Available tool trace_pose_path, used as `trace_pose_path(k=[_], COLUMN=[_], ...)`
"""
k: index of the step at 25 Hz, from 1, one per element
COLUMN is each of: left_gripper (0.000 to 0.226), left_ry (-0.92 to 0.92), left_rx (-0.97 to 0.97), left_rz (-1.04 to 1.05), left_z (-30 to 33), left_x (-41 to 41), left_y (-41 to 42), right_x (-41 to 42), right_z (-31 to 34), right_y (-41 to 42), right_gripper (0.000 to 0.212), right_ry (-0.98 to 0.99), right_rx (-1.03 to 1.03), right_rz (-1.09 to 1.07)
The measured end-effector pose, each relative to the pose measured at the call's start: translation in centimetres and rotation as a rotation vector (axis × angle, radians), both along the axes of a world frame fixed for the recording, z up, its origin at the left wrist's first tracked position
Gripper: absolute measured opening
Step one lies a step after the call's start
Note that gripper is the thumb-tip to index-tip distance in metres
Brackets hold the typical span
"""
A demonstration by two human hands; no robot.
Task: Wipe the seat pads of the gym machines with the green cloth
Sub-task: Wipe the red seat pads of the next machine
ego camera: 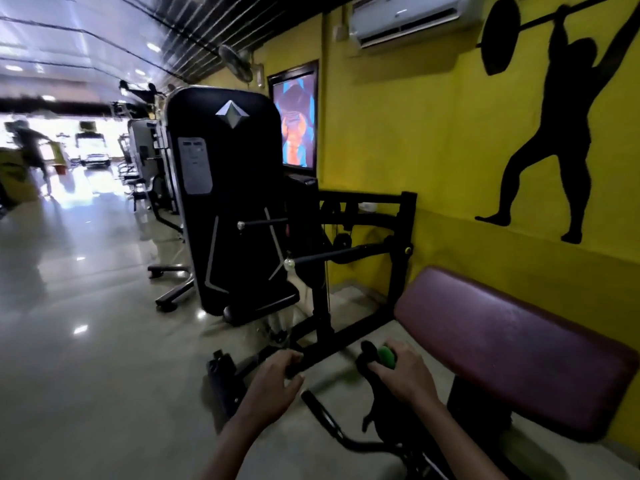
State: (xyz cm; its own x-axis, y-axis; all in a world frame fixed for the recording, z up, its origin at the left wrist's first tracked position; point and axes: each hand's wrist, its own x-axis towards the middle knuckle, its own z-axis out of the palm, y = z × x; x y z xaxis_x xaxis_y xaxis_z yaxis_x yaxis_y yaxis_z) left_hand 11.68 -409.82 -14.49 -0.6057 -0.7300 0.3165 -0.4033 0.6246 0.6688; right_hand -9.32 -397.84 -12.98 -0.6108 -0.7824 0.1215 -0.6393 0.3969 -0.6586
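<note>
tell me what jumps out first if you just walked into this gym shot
The yellow wall on the right with its black weightlifter silhouette grabs the eye first. Next comes the tall black weight-stack machine at centre, then the maroon pad lower right, beside the right hand bunching the green cloth.

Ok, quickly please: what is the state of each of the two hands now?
Left hand: fingers curled round a black machine bar.
Right hand: grips the green cloth.

Open floor (86, 341) left — black machine (228, 202) ahead.
</note>
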Motion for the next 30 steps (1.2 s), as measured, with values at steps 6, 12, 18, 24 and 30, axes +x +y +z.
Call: trace_pose_path(k=[6,12,18,24,30], left_gripper=[0.031,0.031,0.028,0.032,0.035], left_ry=[-0.063,-0.116,-0.128,-0.145,-0.163], left_rx=[0.001,-0.027,-0.047,-0.057,-0.128], left_rz=[-0.245,-0.432,-0.558,-0.877,-1.091], left_z=[-0.9,-2.1,-2.2,-3.4,-4.3], left_x=[-10.2,-19.4,-28.5,-40.1,-47.3], left_y=[-12.7,-23.9,-33.2,-36.7,-40.0], right_x=[-6.1,-13.0,-17.7,-22.7,-23.3], right_z=[-1.8,-3.2,-4.6,-5.0,-5.5], right_y=[-8.7,-18.6,-23.6,-25.0,-29.1], right_gripper=[0.028,0.023,0.030,0.035,0.036], right_ry=[-0.034,-0.013,-0.050,-0.072,-0.073], right_rx=[0.024,-0.023,0.027,-0.018,-0.002], right_rz=[-0.248,-0.370,-0.551,-0.907,-1.062])
